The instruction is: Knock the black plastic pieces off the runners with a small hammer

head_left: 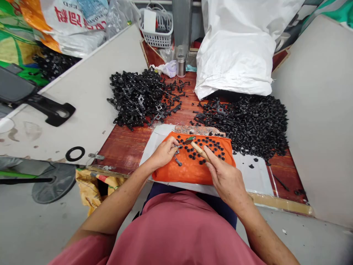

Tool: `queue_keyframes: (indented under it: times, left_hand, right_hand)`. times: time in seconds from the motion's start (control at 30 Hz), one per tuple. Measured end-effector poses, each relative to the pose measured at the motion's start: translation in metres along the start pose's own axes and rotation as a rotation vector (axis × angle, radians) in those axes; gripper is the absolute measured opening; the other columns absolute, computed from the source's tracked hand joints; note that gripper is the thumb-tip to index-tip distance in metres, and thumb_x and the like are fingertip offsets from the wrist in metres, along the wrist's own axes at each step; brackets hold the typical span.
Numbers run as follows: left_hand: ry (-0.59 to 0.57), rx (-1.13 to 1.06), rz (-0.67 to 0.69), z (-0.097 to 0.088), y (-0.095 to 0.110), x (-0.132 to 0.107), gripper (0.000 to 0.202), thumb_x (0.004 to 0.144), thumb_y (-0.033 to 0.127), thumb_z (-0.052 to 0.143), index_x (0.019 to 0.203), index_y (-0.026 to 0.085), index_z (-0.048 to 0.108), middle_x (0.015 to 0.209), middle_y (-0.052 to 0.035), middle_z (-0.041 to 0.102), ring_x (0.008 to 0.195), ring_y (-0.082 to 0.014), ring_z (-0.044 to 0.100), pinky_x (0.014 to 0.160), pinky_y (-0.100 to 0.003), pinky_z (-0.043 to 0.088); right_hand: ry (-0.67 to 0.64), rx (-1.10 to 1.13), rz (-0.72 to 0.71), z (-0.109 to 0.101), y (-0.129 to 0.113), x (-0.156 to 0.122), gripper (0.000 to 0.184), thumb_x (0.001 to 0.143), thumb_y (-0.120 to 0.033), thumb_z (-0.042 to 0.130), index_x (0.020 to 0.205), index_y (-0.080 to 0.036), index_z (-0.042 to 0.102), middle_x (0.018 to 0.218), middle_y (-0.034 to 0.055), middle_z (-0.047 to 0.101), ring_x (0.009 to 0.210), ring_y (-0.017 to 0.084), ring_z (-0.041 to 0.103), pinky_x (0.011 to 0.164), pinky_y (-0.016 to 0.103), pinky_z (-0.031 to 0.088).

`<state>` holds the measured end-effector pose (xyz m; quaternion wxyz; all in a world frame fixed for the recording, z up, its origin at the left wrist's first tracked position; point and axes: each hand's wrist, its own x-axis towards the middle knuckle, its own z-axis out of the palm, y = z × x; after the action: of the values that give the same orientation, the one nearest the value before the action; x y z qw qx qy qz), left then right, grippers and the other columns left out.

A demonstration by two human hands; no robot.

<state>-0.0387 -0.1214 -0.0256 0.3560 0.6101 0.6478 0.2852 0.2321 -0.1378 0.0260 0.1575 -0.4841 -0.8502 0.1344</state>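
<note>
Over an orange cloth (176, 173), my left hand (164, 151) pinches a small dark linked plastic part (178, 160) with round ends. My right hand (228, 177) is wrapped around the wooden handle of a small hammer (199, 150). The hammer's head points left, close to my left fingertips; I cannot tell whether it touches the part. Several small round black pieces (207, 140) lie scattered on the cloth, around and behind the hammer.
A heap of black linked parts (135, 97) lies back left, and a pile of small black pieces (259, 123) at right. A white sack (234, 55) stands behind. Pale partitions (317, 110) flank the red-brown table (118, 147). A metal flask (181, 66) and a basket (157, 38) are at the back.
</note>
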Motion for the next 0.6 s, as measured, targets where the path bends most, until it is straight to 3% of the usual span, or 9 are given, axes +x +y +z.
queue_keyframes:
  times: [0.1,0.23,0.4,0.6]
  left_hand:
    - [-0.003,-0.043,0.004,0.0,-0.003,0.002,0.009,0.089,0.019,0.052,0.097,0.022,0.055,0.069,0.005,0.056,0.066,-0.0149,0.055,0.065,-0.027,0.04]
    - [-0.004,-0.067,0.009,0.0,-0.003,0.003,0.01,0.089,0.018,0.051,0.098,0.022,0.053,0.069,0.0053,0.055,0.066,-0.0145,0.054,0.065,-0.027,0.039]
    - [0.013,-0.053,-0.003,0.0,0.002,0.003,0.009,0.089,0.017,0.052,0.096,0.022,0.052,0.074,0.0037,0.059,0.071,-0.0156,0.057,0.069,-0.028,0.042]
    - [-0.009,-0.011,0.005,-0.001,-0.005,-0.001,0.008,0.089,0.018,0.05,0.096,0.022,0.051,0.069,0.0045,0.056,0.068,-0.0162,0.056,0.068,-0.029,0.041]
  right_hand:
    - [0.017,-0.045,-0.021,0.008,-0.008,0.007,0.056,0.107,-0.025,0.042,0.162,-0.031,0.037,0.107,0.0076,0.079,0.086,0.019,0.076,0.082,0.03,0.061]
    - [-0.236,-0.286,0.006,0.018,-0.012,0.014,0.06,0.102,-0.02,0.05,0.16,-0.034,0.042,0.079,0.0039,0.076,0.061,0.019,0.071,0.061,0.027,0.057]
    - [-0.045,-0.173,-0.003,0.016,-0.012,0.013,0.056,0.107,-0.024,0.039,0.163,-0.031,0.036,0.1,0.0072,0.077,0.077,0.019,0.073,0.069,0.027,0.058]
    - [-0.041,-0.02,-0.033,0.015,-0.005,0.014,0.058,0.106,-0.023,0.043,0.162,-0.032,0.037,0.103,0.0044,0.078,0.081,0.018,0.073,0.071,0.027,0.057]
